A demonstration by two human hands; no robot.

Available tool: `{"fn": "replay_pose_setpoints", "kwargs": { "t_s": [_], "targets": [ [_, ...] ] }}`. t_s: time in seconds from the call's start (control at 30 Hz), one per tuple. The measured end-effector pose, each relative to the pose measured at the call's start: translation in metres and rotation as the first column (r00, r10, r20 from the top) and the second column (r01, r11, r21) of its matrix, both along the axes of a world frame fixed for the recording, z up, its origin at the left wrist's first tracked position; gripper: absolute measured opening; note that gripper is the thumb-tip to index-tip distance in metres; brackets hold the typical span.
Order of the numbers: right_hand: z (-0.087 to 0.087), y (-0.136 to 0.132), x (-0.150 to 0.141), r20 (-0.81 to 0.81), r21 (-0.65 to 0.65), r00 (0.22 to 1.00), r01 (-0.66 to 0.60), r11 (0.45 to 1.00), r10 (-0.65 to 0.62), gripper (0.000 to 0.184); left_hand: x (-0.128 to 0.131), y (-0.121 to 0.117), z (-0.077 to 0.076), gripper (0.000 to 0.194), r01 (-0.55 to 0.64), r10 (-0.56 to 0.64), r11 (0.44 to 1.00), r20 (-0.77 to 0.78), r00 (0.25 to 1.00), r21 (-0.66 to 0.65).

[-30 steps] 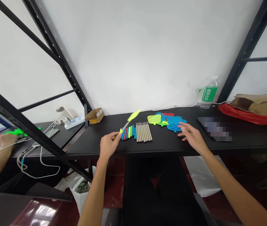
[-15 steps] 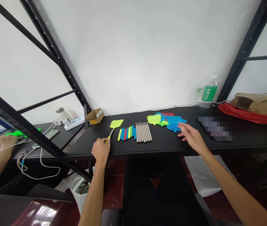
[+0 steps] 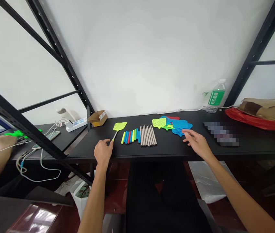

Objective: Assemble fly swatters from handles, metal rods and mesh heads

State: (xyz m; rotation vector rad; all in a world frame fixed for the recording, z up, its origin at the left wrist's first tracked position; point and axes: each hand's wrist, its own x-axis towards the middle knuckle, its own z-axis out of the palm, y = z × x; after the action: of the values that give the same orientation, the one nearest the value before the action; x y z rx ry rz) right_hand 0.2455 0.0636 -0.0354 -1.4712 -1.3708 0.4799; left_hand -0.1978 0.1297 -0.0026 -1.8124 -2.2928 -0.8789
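Note:
My left hand (image 3: 103,150) is closed at the lower end of a yellow-green fly swatter (image 3: 120,126) lying on the black table; the hand covers part of its handle. Right of it lie several coloured handle tubes (image 3: 130,136) in a row, blue, yellow, green and red. Beside these is a row of slim metal rods (image 3: 148,136). A pile of loose swatter heads, with a blue head (image 3: 179,124) and a yellow-green head (image 3: 159,122), lies farther right. My right hand (image 3: 196,144) hovers by the pile's near right edge, fingers apart and holding nothing.
A small cardboard box (image 3: 98,118) stands at the table's back left, near a power strip (image 3: 76,124). A water bottle (image 3: 216,97) and a blurred dark object (image 3: 221,133) are on the right. Another person's hands (image 3: 5,142) work at the left table.
My left hand has shifted its fingers on the swatter's handle, and the thumb now covers more of it. My right hand remains by the pile, its fingers slightly lower.

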Motion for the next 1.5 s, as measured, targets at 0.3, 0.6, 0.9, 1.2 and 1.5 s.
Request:
{"fn": "replay_pose_setpoints", "kwargs": {
  "t_s": [0.3,0.6,0.9,1.2,1.5],
  "targets": [
    [-0.001,-0.001,0.000,0.045,-0.016,0.999,0.005,1.000,-0.004,0.047,0.051,-0.005,-0.008,0.034,0.200,-0.199,0.980,-0.094,0.975,0.001],
    [0.000,-0.003,-0.004,0.040,-0.013,0.999,-0.001,1.000,0.001,0.046,0.052,-0.004,-0.020,0.033,0.187,-0.186,0.982,-0.056,0.981,0.020],
    [-0.005,-0.002,-0.002,0.073,-0.030,0.997,0.008,1.000,-0.006,0.046,0.049,-0.003,-0.023,0.026,0.129,-0.134,0.986,0.040,0.990,0.108],
    [-0.007,-0.002,-0.002,0.123,-0.029,0.992,0.008,1.000,-0.004,0.041,0.044,-0.001,-0.024,0.024,0.089,-0.140,0.969,0.214,0.967,0.231],
    [-0.007,-0.002,-0.004,0.141,-0.020,0.990,0.001,1.000,0.002,0.038,0.044,-0.004,-0.025,0.028,0.120,-0.277,0.918,0.397,0.875,0.377]
  ]
}}
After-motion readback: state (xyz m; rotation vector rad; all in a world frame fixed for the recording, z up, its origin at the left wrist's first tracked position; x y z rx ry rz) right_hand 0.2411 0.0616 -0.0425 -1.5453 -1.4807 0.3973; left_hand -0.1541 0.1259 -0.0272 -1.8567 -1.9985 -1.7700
